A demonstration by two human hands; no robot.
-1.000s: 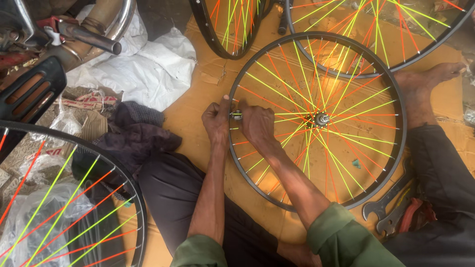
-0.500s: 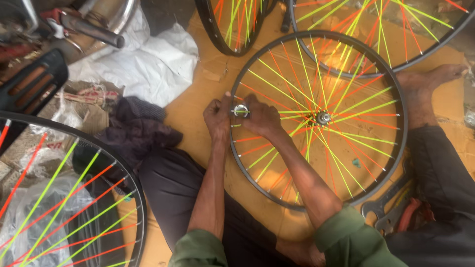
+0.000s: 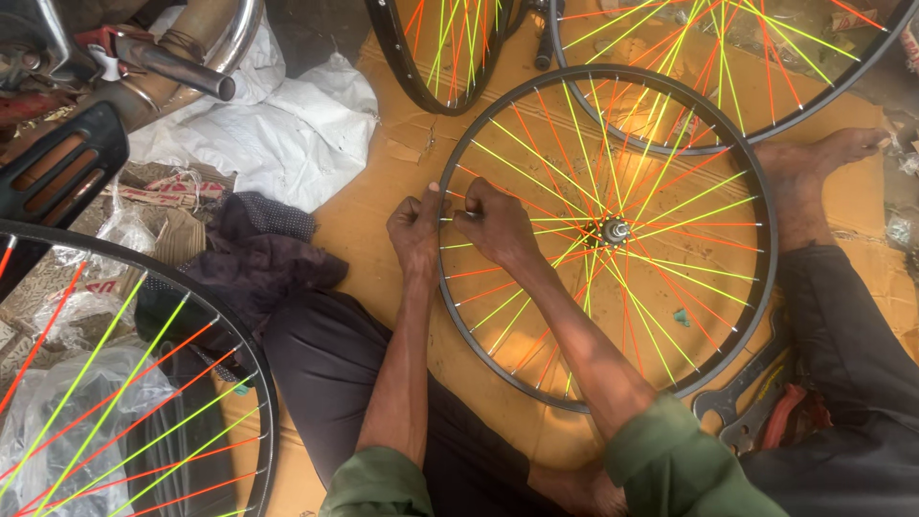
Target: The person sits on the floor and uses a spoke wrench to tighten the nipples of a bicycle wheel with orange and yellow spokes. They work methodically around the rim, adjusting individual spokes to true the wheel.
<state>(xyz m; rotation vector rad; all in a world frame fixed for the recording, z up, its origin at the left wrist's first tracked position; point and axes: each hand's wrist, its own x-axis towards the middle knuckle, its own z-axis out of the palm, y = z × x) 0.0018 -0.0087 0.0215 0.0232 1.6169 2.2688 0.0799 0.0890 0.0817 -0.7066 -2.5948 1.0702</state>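
Your left hand (image 3: 414, 233) and right hand (image 3: 498, 223) have closed together on the flat-lying wheel (image 3: 607, 233)'s near rim, seemingly pinching one spoke, having edged slightly along it.

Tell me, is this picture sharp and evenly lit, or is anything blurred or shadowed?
Head view: soft, even daylight with no hard shadows; the left hand and right hand at the wheel rim look sharp, and the neon spokes stand out bright; the wheel at the lower left and the frame edges curve slightly, as a wide lens does.
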